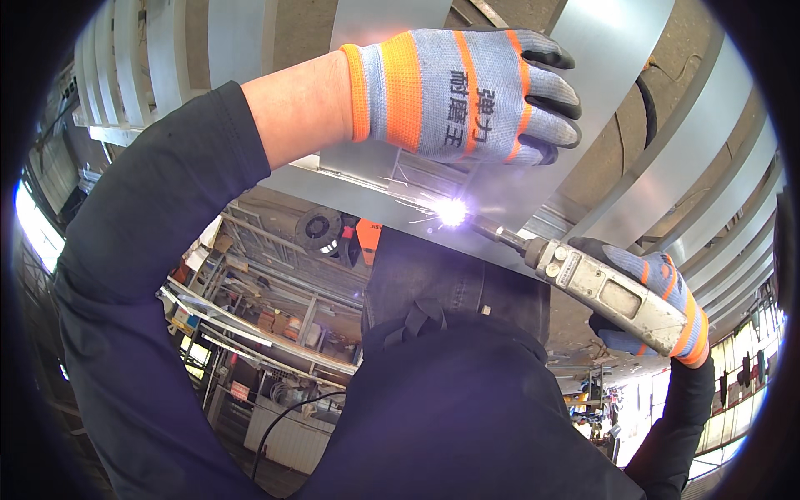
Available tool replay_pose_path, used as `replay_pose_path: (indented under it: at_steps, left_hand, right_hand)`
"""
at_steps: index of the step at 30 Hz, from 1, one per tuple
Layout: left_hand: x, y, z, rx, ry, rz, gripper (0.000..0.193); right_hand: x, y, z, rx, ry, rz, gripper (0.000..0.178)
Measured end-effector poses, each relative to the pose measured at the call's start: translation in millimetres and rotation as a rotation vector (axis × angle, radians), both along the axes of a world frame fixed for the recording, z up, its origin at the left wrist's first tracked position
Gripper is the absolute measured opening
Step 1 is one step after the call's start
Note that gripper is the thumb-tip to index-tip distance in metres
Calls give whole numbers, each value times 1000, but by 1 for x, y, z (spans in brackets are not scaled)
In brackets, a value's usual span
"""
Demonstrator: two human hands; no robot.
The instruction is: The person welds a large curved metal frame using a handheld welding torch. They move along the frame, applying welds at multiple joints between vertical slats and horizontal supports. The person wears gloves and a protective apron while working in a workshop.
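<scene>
My right hand (654, 304), in a blue, grey and orange glove, is wrapped around a worn silver handheld welding torch (612, 292). The torch's narrow tip points left and touches or nearly touches a grey metal frame (367, 204), where a bright white-violet arc (452, 212) throws sparks leftward. Just beyond the arc, my left hand (479, 96) wears a matching glove with dark fingertips. It lies palm down over a flat metal slat (596, 50), its fingers stretched to the right and slightly apart. The glare hides the seam at the tip.
Several parallel metal slats (717, 150) run along the far side and both flanks. A black cable (646, 108) lies on the floor beyond. At lower left are a dark spool (319, 229), an orange object (368, 240) and cluttered metal racks (267, 325).
</scene>
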State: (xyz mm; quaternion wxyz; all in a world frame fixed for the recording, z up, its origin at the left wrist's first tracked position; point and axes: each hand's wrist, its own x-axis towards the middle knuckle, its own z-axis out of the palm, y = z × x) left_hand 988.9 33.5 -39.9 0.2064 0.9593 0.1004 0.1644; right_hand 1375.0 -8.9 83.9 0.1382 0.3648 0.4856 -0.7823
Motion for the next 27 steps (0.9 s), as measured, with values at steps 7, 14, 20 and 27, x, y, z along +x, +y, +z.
replay_pose_path:
  at_steps: [7, 14, 20, 27]
  left_hand:
    - [2, -1, -8, 24, -24, -8, 21]
    - [1, -2, -7, 9, -18, -10, 20]
    - [1, -1, -7, 8, -24, -6, 21]
    - [1, -1, -6, 13, -13, 5, 21]
  right_hand:
    - [-1, -1, -2, 113, 47, 56, 59]
    - [0, 6, 1, -3, 33, 8, 61]
    - [3, 1, -1, 73, 76, -15, 65]
    - [2, 6, 0, 115, 74, 43, 70]
